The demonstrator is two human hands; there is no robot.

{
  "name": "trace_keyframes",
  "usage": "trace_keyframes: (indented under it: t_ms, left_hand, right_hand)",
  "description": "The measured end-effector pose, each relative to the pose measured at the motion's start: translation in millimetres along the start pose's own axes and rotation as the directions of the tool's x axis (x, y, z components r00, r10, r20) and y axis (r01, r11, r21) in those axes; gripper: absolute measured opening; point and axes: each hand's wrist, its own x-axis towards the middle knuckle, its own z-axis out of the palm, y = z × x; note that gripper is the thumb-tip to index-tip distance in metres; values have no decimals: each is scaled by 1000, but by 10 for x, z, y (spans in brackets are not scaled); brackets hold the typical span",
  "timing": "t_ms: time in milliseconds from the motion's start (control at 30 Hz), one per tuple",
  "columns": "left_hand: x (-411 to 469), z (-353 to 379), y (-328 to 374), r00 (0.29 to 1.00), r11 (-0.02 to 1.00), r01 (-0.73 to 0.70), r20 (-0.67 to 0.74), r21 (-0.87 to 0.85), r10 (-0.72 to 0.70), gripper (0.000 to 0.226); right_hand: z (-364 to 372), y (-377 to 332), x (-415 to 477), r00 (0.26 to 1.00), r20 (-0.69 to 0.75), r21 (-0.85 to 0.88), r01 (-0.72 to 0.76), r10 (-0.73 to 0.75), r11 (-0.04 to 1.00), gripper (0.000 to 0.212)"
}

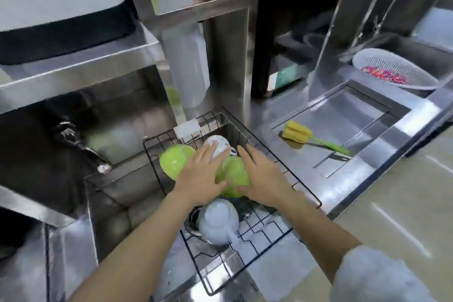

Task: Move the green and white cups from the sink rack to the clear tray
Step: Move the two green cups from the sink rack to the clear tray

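Forearms reach in from the near edge toward a black wire sink rack set over a steel sink. Nearest in the rack lies a white ceramic cup, tipped over with its handle toward the near right. Just beyond it, both hands bracket a glossy lime-green cup: the left hand lies flat, fingers straight and slightly spread, its palm on the cup's left side and its fingertips reaching onto a second white cup farther back; the right hand lies on the cup's right side, fingers extended and close together, not curled. Whether either hand actually grips is unclear, as the frame is blurred. To the left of the left hand a second green cup rests tilted against the rack's left wall. On the ribbed steel drainboard to the right lies a yellow sponge brush with a green handle. Far right, a pale slotted plastic colander holds something pink and speckled.
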Motion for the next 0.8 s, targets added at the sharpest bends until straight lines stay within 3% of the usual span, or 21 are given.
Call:
trace_keyframes:
  t_ms: [133, 400, 800]
  left_hand:
    - [96, 169, -23, 977, 999, 30, 210, 18, -33, 84]
    - [181, 357, 17, 955, 974, 140, 284, -179, -85, 102]
    - [270, 509, -37, 932, 923, 266, 319, -277, -173, 121]
  right_hand:
    - [151, 68, 97, 986, 168, 19, -6, 3, 1000, 102]
    - [338, 142, 239, 958, 285, 5, -42, 39, 999, 115]
    - [440, 181, 339, 983, 182, 70, -40, 27, 997, 107]
